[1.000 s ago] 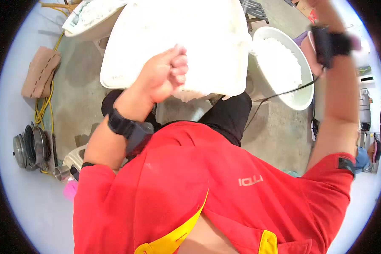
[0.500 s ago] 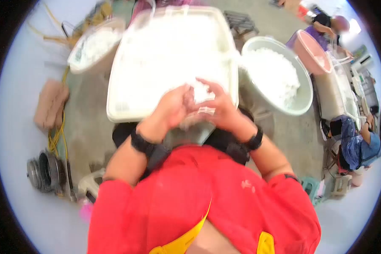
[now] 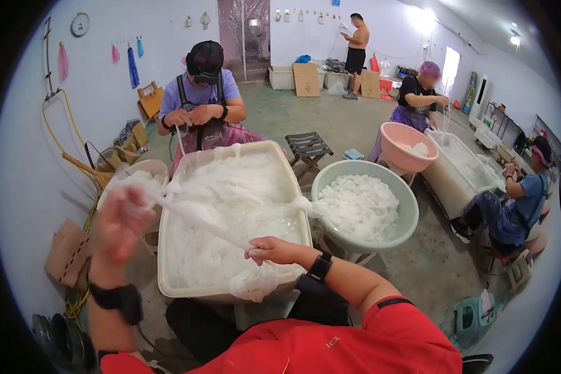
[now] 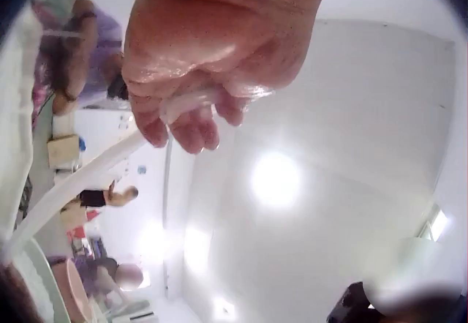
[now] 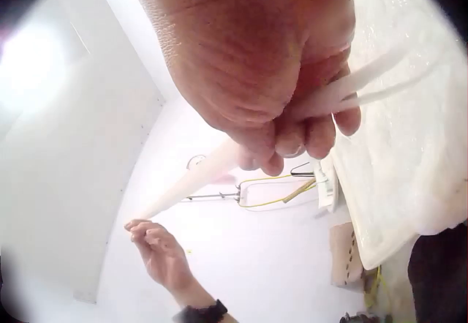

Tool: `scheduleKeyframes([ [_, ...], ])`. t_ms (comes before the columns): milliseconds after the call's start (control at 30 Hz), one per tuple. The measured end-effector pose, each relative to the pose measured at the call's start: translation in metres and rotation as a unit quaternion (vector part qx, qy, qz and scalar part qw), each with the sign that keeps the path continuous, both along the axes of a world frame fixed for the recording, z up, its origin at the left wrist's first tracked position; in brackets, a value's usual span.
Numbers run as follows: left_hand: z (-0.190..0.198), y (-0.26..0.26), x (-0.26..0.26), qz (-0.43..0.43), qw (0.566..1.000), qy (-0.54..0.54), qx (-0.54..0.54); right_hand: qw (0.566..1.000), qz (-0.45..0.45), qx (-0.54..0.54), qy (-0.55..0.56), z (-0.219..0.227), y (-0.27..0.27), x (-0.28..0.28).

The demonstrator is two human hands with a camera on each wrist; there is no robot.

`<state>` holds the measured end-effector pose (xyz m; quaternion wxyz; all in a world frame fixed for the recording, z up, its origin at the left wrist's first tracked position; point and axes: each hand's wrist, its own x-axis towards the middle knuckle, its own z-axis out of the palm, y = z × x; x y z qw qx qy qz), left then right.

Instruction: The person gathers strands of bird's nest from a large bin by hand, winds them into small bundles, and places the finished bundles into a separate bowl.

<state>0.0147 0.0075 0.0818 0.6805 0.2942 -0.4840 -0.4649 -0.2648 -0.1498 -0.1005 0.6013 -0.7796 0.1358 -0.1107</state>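
A long, wet white strand stretches diagonally above the wide cream tub. My left hand, raised at the tub's left side, holds its upper end. In the left wrist view, curled fingers lie round the strand. Lower down, over the tub's front half, my right hand grips the other end. Two tails come out of that hand in the right wrist view, on the tub's side. More white strands lie in liquid inside the tub, and a clump hangs over its front rim.
Right of the tub stands a pale green basin heaped with white material; a smaller basin sits left. Across the tub a person works seated. A folding stool, a pink basin and other people are farther right.
Both hands were close together over the tub's front edge half a second ago. Now the left is raised to the left, with the strand drawn out between them. The head view has tilted up.
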Motion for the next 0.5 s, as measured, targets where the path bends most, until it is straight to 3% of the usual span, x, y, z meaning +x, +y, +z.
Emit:
scheduleKeyframes([
  [33,0.005,0.010,0.021,0.058,0.998,-0.001,-0.029,1.000,0.001,0.001,0.019,-0.005,-0.004,0.000],
  [100,0.022,0.038,0.068,0.071,0.995,0.030,-0.059,0.999,0.003,-0.012,0.045,-0.020,-0.013,0.003],
  [167,0.034,0.069,0.113,0.166,0.975,0.028,-0.143,0.997,0.004,-0.042,0.061,-0.039,-0.022,0.008],
  [233,0.043,0.105,0.178,0.272,0.947,0.003,-0.170,0.996,-0.007,-0.072,0.061,-0.052,-0.029,0.011],
  [300,0.049,0.149,0.257,0.307,0.933,0.014,-0.189,0.992,-0.017,-0.070,0.102,-0.062,-0.034,0.015],
  [333,0.052,0.165,0.284,0.443,0.881,-0.065,-0.151,0.966,0.047,-0.252,0.030,-0.102,-0.058,0.020],
  [367,0.052,0.182,0.303,0.566,0.805,-0.148,-0.102,0.968,-0.013,-0.246,0.049,-0.103,-0.056,0.022],
  [400,0.045,0.201,0.322,0.669,0.703,-0.237,-0.043,0.949,-0.011,-0.313,0.039,-0.106,-0.061,0.023],
  [433,0.032,0.216,0.338,0.693,0.661,-0.288,-0.015,0.925,-0.012,-0.379,0.028,-0.106,-0.064,0.024],
  [467,0.017,0.230,0.353,0.709,0.615,-0.344,0.016,0.978,-0.025,-0.204,-0.024,-0.096,-0.068,0.030],
  [500,0.003,0.245,0.366,0.719,0.567,-0.399,0.044,0.995,-0.041,-0.024,-0.088,-0.085,-0.072,0.036],
])
